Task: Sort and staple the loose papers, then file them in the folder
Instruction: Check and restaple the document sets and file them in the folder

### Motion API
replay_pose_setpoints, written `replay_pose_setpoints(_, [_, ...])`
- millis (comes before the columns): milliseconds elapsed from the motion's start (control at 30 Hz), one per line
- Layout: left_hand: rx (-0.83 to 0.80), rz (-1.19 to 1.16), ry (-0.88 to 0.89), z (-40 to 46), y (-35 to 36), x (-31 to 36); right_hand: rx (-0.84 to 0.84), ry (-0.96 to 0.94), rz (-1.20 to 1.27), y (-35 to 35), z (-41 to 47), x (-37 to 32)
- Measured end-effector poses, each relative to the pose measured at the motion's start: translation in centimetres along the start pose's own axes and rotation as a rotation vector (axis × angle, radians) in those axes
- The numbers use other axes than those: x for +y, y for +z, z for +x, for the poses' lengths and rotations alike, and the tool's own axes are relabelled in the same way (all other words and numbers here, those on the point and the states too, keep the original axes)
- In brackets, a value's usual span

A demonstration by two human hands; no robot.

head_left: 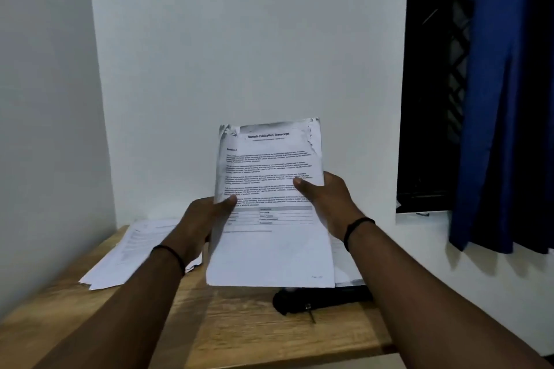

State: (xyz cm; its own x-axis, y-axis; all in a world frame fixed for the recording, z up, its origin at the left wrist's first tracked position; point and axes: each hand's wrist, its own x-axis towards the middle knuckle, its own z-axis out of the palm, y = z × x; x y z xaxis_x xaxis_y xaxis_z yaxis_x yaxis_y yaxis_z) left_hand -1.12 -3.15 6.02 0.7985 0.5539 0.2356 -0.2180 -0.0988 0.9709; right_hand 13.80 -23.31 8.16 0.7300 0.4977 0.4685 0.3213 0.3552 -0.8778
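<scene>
A wooden counter [209, 323] is set into a corner formed by plain white walls [239, 39]. To the right, a dark window [434, 84] is partly covered by a blue curtain [509, 114]. The room is dimly lit.

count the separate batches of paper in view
3: a held batch gripped by the left hand and right hand; a spread pile at table left; a partly hidden pile behind the held sheets.

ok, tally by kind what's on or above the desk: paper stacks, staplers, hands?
White paper stacks: 3, held stack, left pile, right pile under it
Black stapler: 1
Hands: 2, left, right
Total: 6
</scene>
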Motion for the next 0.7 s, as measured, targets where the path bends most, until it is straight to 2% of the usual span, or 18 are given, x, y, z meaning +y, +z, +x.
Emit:
replay_pose_setpoints(67, [0.043, -0.093, 0.068, -0.2, 3.0, -0.4, 0.050, 0.005, -0.077, -1.9, -0.4, -0.4])
replay_pose_setpoints(167, [0.095, -0.264, 0.070, 0.2, 6.7, -1.0, 0.087, 0.088, -0.206, -4.8, -1.7, 1.1])
replay_pose_setpoints(300, [0.132, -0.205, -0.003, 2.0, 9.6, -3.1, 0.217, 0.168, -0.435, -8.1, -2.7, 3.7])
replay_pose_setpoints(400, [0.085, -0.154, -0.056, 3.9, 11.6, -5.0, 0.336, 0.210, -0.536, -10.1, -2.2, 4.9])
replay_pose_setpoints(467, [0.091, 0.003, -0.063, 5.1, 12.5, -6.4, 0.338, 0.250, -0.674, -10.8, -2.0, 5.3])
replay_pose_setpoints(567, [0.197, 0.450, -0.029, 5.7, 12.6, -8.2, 0.259, 0.336, -1.164, -11.6, -1.9, 6.3])
replay_pose_setpoints(600, [0.220, 0.518, -0.034, 5.8, 12.3, -8.7, 0.243, 0.337, -1.260, -11.5, -1.8, 6.5])
replay_pose_setpoints(700, [0.296, 0.625, -0.020, 6.2, 10.6, -9.2, 0.216, 0.245, -1.287, -10.4, -1.2, 6.9])
